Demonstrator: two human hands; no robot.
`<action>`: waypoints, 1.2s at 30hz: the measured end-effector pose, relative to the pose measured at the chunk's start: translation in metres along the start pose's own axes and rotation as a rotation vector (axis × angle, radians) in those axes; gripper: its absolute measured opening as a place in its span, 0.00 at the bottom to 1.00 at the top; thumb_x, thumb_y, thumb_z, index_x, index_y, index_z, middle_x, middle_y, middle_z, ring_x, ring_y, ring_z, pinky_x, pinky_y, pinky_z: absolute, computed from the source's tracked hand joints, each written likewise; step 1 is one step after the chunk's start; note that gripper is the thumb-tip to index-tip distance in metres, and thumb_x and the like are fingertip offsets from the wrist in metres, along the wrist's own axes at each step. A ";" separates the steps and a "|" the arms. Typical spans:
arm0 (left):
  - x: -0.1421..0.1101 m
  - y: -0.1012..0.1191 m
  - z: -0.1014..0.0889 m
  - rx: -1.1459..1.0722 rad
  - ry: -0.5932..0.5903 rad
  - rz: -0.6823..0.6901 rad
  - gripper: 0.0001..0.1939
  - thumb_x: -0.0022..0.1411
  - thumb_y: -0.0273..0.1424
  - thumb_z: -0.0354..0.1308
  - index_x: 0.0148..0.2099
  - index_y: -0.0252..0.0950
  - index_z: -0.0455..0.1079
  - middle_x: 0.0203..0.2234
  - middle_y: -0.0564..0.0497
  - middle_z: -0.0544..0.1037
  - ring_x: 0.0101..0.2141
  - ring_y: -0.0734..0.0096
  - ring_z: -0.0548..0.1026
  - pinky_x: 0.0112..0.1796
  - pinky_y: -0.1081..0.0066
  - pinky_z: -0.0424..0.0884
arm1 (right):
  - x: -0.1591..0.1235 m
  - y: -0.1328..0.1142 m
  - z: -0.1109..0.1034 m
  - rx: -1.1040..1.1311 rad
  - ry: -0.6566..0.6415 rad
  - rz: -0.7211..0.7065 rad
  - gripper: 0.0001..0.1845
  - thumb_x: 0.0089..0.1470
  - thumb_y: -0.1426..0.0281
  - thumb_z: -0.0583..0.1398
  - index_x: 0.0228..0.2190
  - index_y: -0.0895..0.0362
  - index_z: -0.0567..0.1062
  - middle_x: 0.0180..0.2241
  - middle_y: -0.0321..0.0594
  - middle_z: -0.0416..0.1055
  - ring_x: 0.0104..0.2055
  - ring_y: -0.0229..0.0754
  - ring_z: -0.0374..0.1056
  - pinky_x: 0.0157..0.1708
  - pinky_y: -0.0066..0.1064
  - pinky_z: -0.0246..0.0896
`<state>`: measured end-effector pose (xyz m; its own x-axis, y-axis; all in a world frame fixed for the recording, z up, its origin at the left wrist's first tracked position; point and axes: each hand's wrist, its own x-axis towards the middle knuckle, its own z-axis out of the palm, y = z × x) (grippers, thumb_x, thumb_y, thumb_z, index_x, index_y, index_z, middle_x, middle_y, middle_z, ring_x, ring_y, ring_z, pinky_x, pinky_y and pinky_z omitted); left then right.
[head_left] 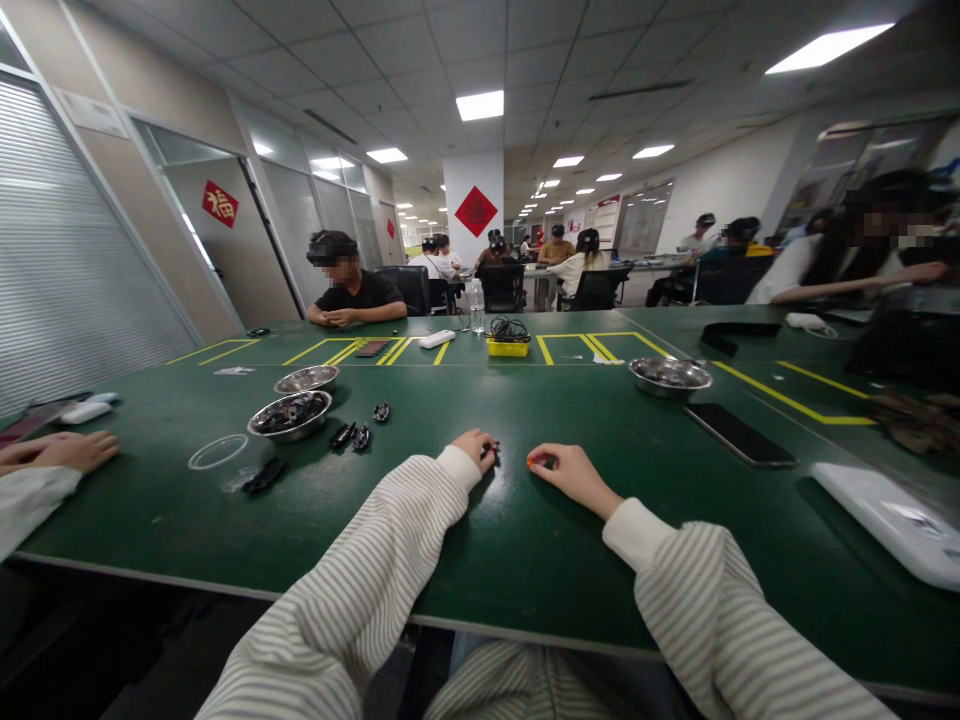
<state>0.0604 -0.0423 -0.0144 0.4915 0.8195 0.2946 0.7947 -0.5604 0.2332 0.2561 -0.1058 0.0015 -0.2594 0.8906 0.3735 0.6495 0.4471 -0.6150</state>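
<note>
My left hand (471, 447) rests low over the green table, its fingers closed on a small dark part (491, 456) that is mostly hidden. To its right, my right hand (570, 474) pinches a small orange piece (530, 462) between thumb and fingertips. The two hands are a short way apart. Left of my left hand lie several loose black parts (361, 437), and beyond them stands a metal bowl (257, 428) filled with similar dark pieces.
A second metal bowl (306, 370) stands behind the first; another bowl (670, 392) is at the right. A phone (739, 435) and a white case (889, 520) lie right of me. A yellow box (508, 348) holds black cables. At the left edge rests another person's hand (82, 452).
</note>
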 end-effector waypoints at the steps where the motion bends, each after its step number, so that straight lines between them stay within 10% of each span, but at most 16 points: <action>1: -0.003 0.011 0.003 -0.034 -0.003 0.041 0.11 0.50 0.30 0.49 0.37 0.36 0.67 0.29 0.51 0.67 0.31 0.73 0.67 0.34 0.75 0.64 | 0.000 0.000 0.000 0.016 0.002 0.002 0.09 0.42 0.68 0.56 0.28 0.58 0.74 0.25 0.38 0.72 0.26 0.35 0.66 0.26 0.25 0.59; 8: -0.016 0.045 0.000 -0.131 0.053 0.155 0.09 0.49 0.29 0.49 0.35 0.35 0.66 0.25 0.51 0.67 0.27 0.75 0.66 0.30 0.76 0.63 | 0.000 -0.003 0.000 0.118 0.011 0.018 0.10 0.42 0.68 0.57 0.29 0.59 0.74 0.26 0.39 0.73 0.25 0.36 0.67 0.26 0.25 0.61; 36: -0.014 0.032 0.005 -0.025 0.310 0.315 0.14 0.54 0.39 0.48 0.39 0.39 0.69 0.25 0.51 0.69 0.27 0.76 0.66 0.28 0.76 0.63 | -0.004 -0.008 -0.004 0.099 0.143 -0.156 0.09 0.44 0.67 0.58 0.27 0.58 0.76 0.25 0.40 0.73 0.27 0.38 0.67 0.27 0.26 0.62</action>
<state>0.0801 -0.0711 -0.0156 0.5750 0.5362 0.6180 0.6125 -0.7829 0.1094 0.2545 -0.1136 0.0076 -0.2428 0.7927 0.5591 0.5347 0.5903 -0.6047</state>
